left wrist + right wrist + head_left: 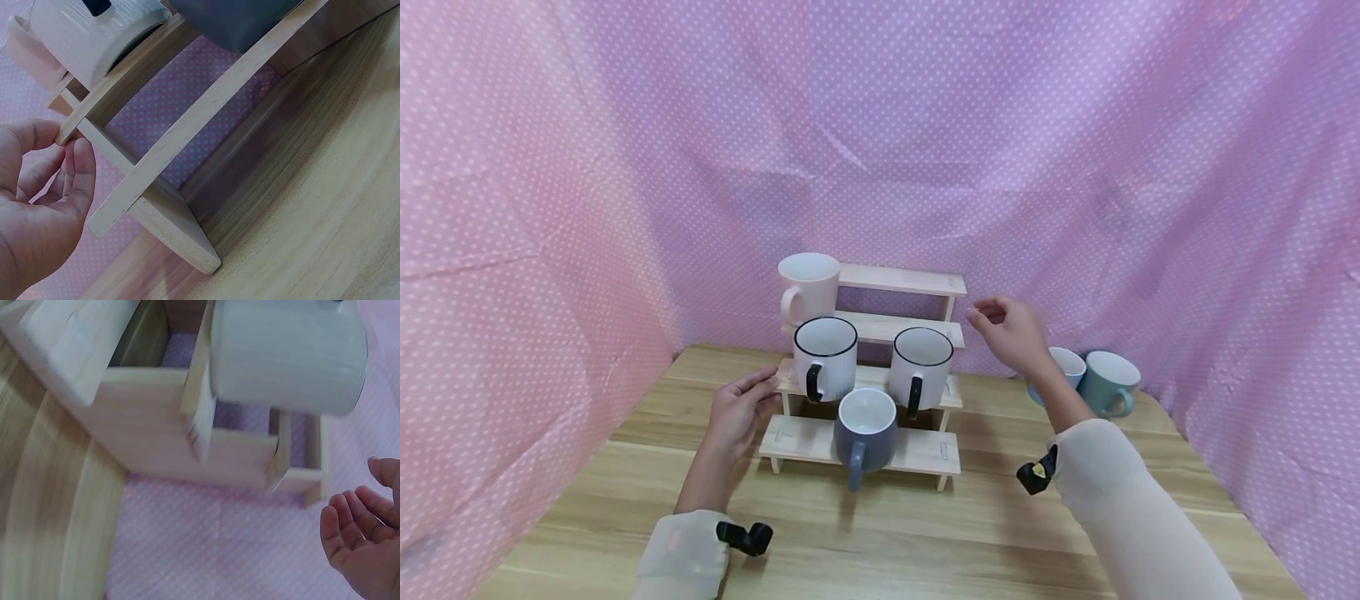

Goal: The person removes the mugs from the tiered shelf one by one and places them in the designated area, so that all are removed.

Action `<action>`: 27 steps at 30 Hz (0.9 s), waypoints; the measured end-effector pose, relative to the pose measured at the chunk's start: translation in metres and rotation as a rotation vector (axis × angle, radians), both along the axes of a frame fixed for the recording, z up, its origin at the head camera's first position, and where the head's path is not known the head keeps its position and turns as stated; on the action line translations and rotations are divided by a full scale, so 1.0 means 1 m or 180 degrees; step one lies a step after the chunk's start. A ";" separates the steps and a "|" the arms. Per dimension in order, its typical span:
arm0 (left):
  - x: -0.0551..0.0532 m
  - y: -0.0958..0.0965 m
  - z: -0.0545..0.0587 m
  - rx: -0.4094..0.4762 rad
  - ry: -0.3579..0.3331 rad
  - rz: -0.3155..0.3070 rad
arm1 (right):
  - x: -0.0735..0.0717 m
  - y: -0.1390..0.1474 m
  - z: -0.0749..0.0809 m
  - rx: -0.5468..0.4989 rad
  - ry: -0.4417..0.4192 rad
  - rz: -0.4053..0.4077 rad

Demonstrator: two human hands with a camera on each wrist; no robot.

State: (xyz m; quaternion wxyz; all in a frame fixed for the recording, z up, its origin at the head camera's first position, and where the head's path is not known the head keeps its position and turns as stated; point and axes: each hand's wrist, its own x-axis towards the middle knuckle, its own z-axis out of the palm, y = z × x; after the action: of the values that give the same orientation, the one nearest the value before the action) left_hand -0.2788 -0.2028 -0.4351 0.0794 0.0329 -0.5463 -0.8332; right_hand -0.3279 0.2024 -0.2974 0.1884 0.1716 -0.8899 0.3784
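A pale wooden stepped rack [936, 450] stands on the table with mugs on its steps. My left hand [739, 410] pinches the left end of its second step [69, 128] between thumb and fingers. Off the rack's upper right end my right hand [1013, 335] is raised, fingers loosely bent and holding nothing [369, 534]. A pink mug [811, 287] sits high on the left. Two white mugs with black rims and handles, a left one [835, 371] and a right one [921, 371], are on the second step. A grey-blue mug [868, 442] occupies the lowest step, handle forward.
On the table at the back right, a light blue mug [1070, 364] stands beside a green mug [1108, 379], partly behind my right forearm. Pink dotted cloth [880, 150] hangs behind and along both sides of the wooden table [880, 542].
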 end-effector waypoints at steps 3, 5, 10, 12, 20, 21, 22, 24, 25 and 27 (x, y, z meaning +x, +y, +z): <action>0.000 0.000 0.000 0.0008 -0.0008 0.0007 | 0.005 -0.013 0.005 0.0027 0.0014 0.0101; 0.000 -0.001 0.000 0.0011 -0.0029 0.0008 | 0.008 -0.022 0.008 0.0049 0.0043 0.0166; -0.001 -0.001 0.000 -0.0002 -0.0072 -0.0014 | 0.014 -0.042 0.012 0.0147 0.0064 0.0297; -0.002 -0.001 0.000 -0.0013 -0.0079 -0.0022 | 0.016 -0.050 0.013 0.0188 0.0051 0.0348; -0.002 0.000 0.001 -0.0032 -0.0086 0.0007 | 0.020 -0.078 0.021 0.0207 0.0118 0.0534; -0.002 0.000 0.001 -0.0028 -0.0076 0.0009 | 0.021 -0.081 0.021 0.0188 0.0108 0.0559; -0.001 0.000 0.001 -0.0029 -0.0064 0.0010 | 0.021 -0.085 0.022 0.0180 0.0093 0.0567; 0.000 0.000 0.001 -0.0041 -0.0039 -0.0002 | 0.022 -0.090 0.022 0.0163 0.0062 0.0602; 0.000 -0.001 0.001 -0.0049 -0.0021 -0.0017 | 0.022 -0.093 0.022 0.0153 0.0042 0.0628; 0.000 -0.001 0.000 -0.0058 -0.0002 -0.0015 | 0.023 -0.099 0.023 0.0154 0.0009 0.0661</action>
State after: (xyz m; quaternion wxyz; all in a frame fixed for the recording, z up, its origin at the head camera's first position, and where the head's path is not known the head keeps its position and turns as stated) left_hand -0.2783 -0.2040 -0.4346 0.0775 0.0312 -0.5540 -0.8283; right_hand -0.3052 0.1038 -0.2749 0.1453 0.2679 -0.8759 0.3740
